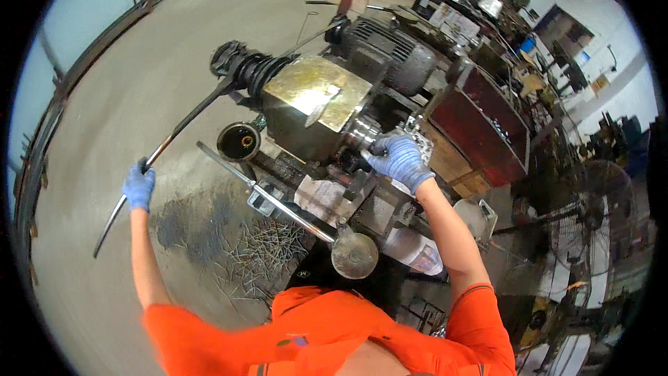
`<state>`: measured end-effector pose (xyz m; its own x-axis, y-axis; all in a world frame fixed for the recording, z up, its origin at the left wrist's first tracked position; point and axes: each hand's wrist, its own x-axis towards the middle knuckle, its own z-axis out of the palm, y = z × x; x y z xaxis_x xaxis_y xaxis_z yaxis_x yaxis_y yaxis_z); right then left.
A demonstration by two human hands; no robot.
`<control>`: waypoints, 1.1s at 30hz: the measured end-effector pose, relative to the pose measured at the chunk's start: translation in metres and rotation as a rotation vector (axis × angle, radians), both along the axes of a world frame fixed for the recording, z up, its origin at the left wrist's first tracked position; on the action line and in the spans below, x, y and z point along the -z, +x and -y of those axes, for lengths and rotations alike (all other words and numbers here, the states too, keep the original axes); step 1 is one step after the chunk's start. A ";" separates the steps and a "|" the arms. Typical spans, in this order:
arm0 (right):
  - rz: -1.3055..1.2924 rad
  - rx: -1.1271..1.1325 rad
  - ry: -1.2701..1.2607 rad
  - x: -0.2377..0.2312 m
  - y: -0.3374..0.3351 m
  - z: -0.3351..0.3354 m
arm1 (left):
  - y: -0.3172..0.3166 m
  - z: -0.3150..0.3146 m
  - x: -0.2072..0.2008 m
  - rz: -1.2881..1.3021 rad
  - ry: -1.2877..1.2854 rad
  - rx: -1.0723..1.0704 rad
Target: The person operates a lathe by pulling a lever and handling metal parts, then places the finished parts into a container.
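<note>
My left hand (140, 186), in a blue knitted glove, is closed round a long metal bar (182, 125). The bar slants from the floor side up to the black pulley end (261, 73) of a lathe-like machine. My right hand (399, 159), gloved the same way, is curled at the shiny round metal chuck (363, 131) on the machine's right side. Its fingertips are partly hidden, so what they grip does not show. Between my hands stands the metal headstock box (316, 90), a small flat tool lying on its oily top.
A round cup-like part (239, 141) and a long steel handle (278, 205) stick out near me, the handle ending at a round disc (355, 255). Metal shavings (261, 257) litter the floor. Beyond are a motor (396, 56), a red metal tray (480, 125) and a fan (591, 202).
</note>
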<state>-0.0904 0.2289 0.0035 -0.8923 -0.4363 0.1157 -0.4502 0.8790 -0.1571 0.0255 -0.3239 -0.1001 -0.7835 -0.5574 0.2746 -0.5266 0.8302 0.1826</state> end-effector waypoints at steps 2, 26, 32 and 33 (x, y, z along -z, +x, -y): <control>-0.194 -0.073 -0.202 -0.001 0.006 -0.022 | -0.003 -0.053 0.010 -0.488 -0.047 0.281; -0.136 0.885 0.017 0.092 0.222 -0.426 | -0.059 -0.141 0.146 0.463 0.221 0.524; 0.302 1.081 0.475 0.105 0.238 -0.486 | -0.062 -0.108 0.121 -0.043 0.983 0.319; 0.317 1.126 0.451 0.105 0.234 -0.491 | -0.061 -0.110 0.113 -0.123 1.034 0.290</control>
<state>0.1438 0.7201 -0.1019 -0.7563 0.6405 -0.1330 0.5873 0.7544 0.2931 -0.0356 -0.2137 -0.2132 -0.9221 -0.3621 -0.1367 -0.2651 0.3334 0.9047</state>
